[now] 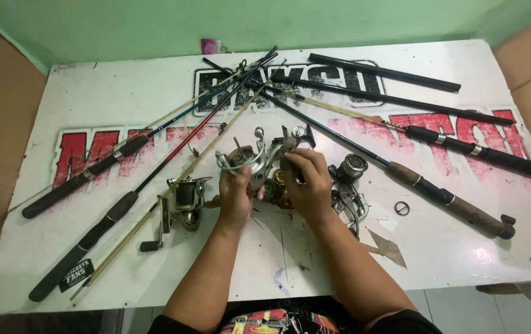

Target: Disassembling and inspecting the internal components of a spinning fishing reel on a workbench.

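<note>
Both my hands are on a silver fishing reel [265, 158] held just above the middle of a white table [438, 260]. My left hand [235, 193] grips the reel's left side by its wire bail. My right hand [307, 185] closes over its right side, near the handle. A second spinning reel [182, 203] with a crank lies on the table left of my left hand. More reel parts [349, 182] lie right of my right hand.
Several fishing rods fan out across the table: dark-handled ones [92, 235] at the left, a cork-handled one [457, 201] at the right, black ones [395, 99] at the back. A small black ring [402, 208] lies right of the parts. A green wall [154, 25] rises behind.
</note>
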